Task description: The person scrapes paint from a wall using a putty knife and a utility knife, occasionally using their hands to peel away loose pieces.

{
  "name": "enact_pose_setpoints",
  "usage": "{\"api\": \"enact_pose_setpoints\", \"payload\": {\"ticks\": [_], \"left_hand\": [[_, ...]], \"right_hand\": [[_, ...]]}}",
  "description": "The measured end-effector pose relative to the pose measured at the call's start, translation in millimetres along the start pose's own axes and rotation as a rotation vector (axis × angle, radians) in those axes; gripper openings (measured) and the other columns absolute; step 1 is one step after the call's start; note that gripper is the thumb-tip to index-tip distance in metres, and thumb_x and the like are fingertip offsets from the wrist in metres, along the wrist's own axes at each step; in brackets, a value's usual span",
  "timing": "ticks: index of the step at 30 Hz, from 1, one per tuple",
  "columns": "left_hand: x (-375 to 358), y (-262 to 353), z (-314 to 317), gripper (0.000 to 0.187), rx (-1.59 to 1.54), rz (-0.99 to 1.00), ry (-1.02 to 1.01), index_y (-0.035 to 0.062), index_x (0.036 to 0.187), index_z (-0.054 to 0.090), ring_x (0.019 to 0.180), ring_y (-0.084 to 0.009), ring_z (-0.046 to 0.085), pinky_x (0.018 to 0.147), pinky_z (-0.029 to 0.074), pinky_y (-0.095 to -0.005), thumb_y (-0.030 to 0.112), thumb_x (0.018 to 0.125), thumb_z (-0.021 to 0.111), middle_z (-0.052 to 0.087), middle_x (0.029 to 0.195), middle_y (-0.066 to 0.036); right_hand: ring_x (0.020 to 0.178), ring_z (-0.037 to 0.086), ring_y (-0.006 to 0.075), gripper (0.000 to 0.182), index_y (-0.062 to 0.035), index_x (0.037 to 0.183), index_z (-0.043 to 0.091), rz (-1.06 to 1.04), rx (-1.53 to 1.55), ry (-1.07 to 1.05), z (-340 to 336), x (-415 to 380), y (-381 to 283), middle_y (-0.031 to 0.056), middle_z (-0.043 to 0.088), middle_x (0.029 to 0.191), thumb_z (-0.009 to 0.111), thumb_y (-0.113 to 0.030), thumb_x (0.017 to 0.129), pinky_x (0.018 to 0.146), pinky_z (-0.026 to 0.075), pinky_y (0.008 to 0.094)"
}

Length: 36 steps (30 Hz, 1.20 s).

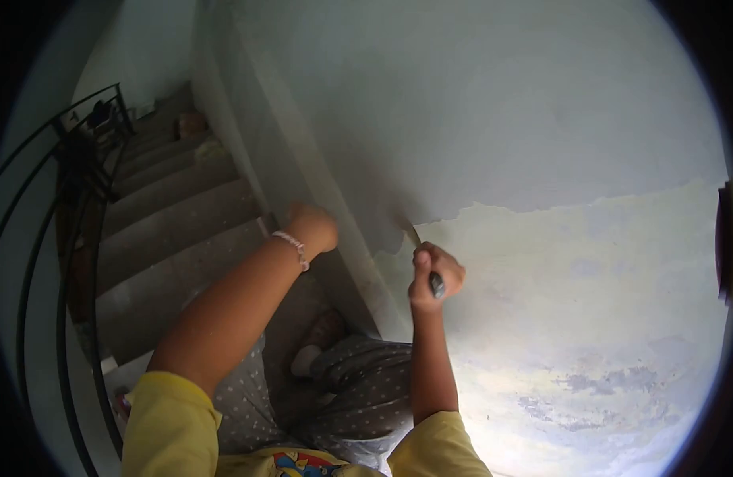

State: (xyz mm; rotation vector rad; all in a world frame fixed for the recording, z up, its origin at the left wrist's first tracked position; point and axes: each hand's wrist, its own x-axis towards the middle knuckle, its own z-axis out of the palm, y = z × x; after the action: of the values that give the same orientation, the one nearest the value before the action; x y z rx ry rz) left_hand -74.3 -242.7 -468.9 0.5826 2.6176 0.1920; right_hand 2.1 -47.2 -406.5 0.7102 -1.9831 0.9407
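Note:
My right hand (438, 274) is closed round a scraper, its dark handle end (436, 285) poking out below the fist. The scraper's thin blade (414, 234) meets the wall at the ragged edge of the grey coating (541, 135). Below that edge lies a paler, yellowish-white wall surface (573, 278). My left hand (312, 226), with a beaded bracelet (293, 248) at the wrist, is held over the stair side by the skirting. Its fingers are curled; whether anything is in them is hidden.
Concrete stairs (172, 195) climb away on the left, beside a black metal railing (60, 318). A brown block (191, 124) sits on an upper step. A raised skirting band (311, 175) follows the wall. Flaking patches (597, 381) mark the lower wall. My foot (307, 362) shows on a step below.

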Motion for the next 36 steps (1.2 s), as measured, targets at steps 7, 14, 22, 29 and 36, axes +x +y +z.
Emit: {"api": "enact_pose_setpoints", "payload": {"ticks": [7,14,22,29,36], "left_hand": [[19.9,30.2,16.7,0.04,0.162,0.045,-0.136,0.0189,0.12,0.072,0.111,-0.0337,0.062,0.086,0.042,-0.0577,0.026,0.081,0.073,0.069,0.121,-0.008],[-0.5,51.0,7.9,0.045,0.186,0.132,-0.235,0.017,0.118,0.073,0.108,-0.0337,0.06,0.085,0.042,-0.0541,0.027,0.074,0.078,0.07,0.115,-0.009],[10.8,65.3,19.6,0.041,0.217,0.152,-0.126,0.0178,0.119,0.073,0.107,-0.0281,0.062,0.084,0.041,-0.0535,0.023,0.078,0.073,0.071,0.116,-0.005],[-2.9,53.9,-2.4,0.036,0.194,0.212,-0.15,0.0139,0.121,0.068,0.114,-0.0265,0.062,0.088,0.043,-0.0479,0.025,0.088,0.059,0.067,0.12,-0.006],[3.0,47.2,3.7,0.031,0.147,0.181,-0.058,0.0116,0.114,0.068,0.105,-0.0265,0.065,0.086,0.044,-0.0478,0.023,0.088,0.057,0.068,0.113,-0.007]], "right_hand": [[0.047,0.049,0.0243,0.021,0.0002,0.069,0.056,0.03,-0.217,-0.322,10.3,-4.6,-0.3,0.0128,0.053,0.059,0.062,-0.005,0.089,0.048,0.039,0.0353],[0.044,0.041,0.0149,0.034,0.002,0.064,0.053,0.3,-0.083,-0.03,3.9,-2.0,-1.0,0.0069,0.047,0.051,0.057,-0.012,0.095,0.044,0.03,0.0296],[0.049,0.049,0.0138,0.037,0.0048,0.068,0.055,0.261,-0.056,0.05,-2.9,-3.4,-8.6,0.0086,0.056,0.057,0.058,-0.019,0.097,0.045,0.037,0.0284],[0.048,0.044,0.012,0.043,0.003,0.062,0.046,0.235,0.059,0.029,-0.2,-1.0,2.1,0.0094,0.054,0.055,0.053,-0.016,0.099,0.043,0.033,0.0253],[0.044,0.045,0.0147,0.037,0.0009,0.061,0.053,0.366,0.01,-0.013,6.8,1.8,8.1,0.0065,0.049,0.05,0.06,-0.014,0.094,0.045,0.034,0.0279]]}}
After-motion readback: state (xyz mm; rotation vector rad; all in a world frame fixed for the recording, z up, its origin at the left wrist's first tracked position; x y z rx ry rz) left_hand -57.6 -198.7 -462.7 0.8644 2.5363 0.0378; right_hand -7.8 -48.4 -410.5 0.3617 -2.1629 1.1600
